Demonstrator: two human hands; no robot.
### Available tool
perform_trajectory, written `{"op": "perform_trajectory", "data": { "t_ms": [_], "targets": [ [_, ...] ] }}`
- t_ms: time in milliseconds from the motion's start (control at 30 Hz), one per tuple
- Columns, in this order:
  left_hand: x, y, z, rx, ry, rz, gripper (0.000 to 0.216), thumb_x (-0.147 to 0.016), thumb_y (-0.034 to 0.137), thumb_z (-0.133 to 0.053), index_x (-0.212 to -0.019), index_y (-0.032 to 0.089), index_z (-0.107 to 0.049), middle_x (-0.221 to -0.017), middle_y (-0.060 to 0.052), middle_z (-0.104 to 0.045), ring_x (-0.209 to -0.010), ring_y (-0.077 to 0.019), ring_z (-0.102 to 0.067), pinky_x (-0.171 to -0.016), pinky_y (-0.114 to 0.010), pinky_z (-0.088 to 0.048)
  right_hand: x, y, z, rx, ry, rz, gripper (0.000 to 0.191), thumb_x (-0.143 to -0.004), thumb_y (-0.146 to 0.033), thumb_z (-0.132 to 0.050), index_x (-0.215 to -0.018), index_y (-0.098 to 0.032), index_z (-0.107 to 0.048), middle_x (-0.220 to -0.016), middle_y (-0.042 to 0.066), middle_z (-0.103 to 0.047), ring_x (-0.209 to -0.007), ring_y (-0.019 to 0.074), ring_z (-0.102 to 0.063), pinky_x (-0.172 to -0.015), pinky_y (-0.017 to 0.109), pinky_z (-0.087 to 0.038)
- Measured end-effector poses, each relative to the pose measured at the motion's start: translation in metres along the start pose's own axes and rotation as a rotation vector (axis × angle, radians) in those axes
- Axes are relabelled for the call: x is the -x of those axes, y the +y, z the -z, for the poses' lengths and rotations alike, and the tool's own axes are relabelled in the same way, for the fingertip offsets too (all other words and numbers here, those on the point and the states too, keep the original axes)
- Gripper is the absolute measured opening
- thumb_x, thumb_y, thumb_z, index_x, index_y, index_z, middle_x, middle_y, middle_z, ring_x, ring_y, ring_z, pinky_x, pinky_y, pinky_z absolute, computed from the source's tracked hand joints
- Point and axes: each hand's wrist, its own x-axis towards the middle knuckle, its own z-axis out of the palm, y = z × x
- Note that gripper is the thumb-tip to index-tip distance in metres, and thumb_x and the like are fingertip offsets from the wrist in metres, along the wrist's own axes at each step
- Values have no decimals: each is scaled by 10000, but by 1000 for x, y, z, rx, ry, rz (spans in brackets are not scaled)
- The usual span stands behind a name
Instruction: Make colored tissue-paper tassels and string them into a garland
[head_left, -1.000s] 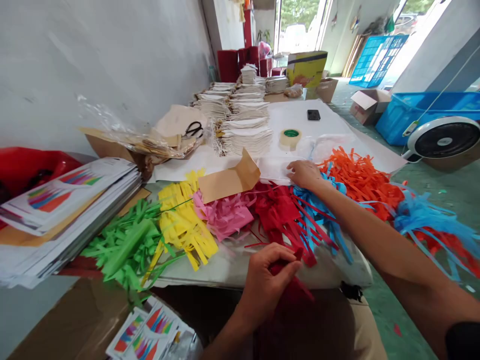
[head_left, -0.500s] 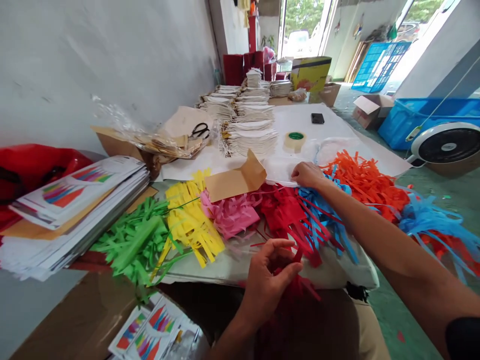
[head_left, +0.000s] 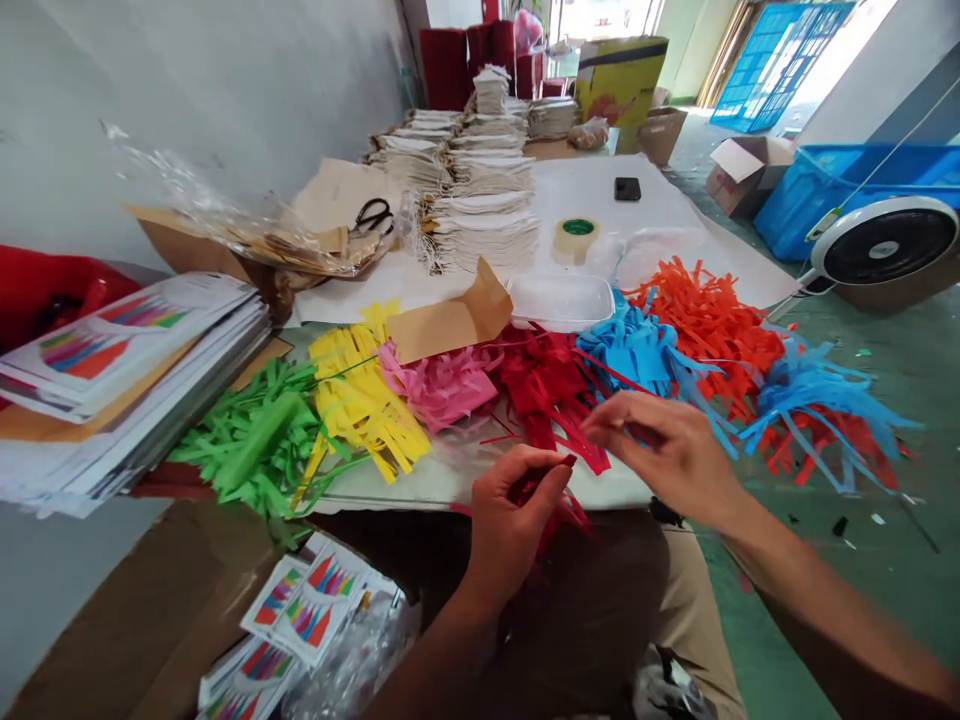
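**HELD TASSEL: HANDLING & ORIENTATION**

Fingers: L hand (head_left: 511,512) pinches, thumb against forefinger, a short end of a dark-red, fringed tassel of thin paper- or cloth-like strips (head_left: 568,515). R hand (head_left: 679,450) is just beside, thumb & fingertips drawn close; whether they grip anything, can't tell.

Location: tassel is at & below L hand, by the table's (head_left: 442,482) near edge, over the lap; lower part dark, partly hidden.

Handling (est.): v. light, soft, limp; strips prob. tangle or tear easily. Hold at the narrow end, not the loose fringe; min. pressure.

Axis: pinched tip points up & R, toward R hand; fringe hangs down toward lap. Lower line unclear.

Beyond: dark-red fringed strip pile (head_left: 544,385), w/ bright-blue fringed strip pile (head_left: 630,345) on its R; clear rectangular plastic tray (head_left: 562,300) behind.
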Motion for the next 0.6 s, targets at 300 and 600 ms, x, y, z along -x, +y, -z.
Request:
{"op": "perform_trajectory", "data": {
  "t_ms": [300, 600],
  "targets": [
    [11, 12, -18, -181, -67, -277, 62, -960, 244, -748, -971, 243, -809, -890, -19, -775, -819, -161, -710, -761, -268, -529, 44, -11, 15, -16, -7, 24, 70, -1004, -329, -711, -972, -284, -754, -896, -5, -794, -796, 170, -733, -737, 302, -560],
    [16, 17, -22, -253, -113, -357, 99, -955, 173, -739, -1004, 243, -789, -924, -13, -783, -850, -154, -714, -793, -262, -540, 56, -13, 23, 20, -24, 84, 32, -1010, -271, -703, -981, -271, -718, -892, -22, -779, -791, 140, -721, -751, 268, -539]
  ]
}}
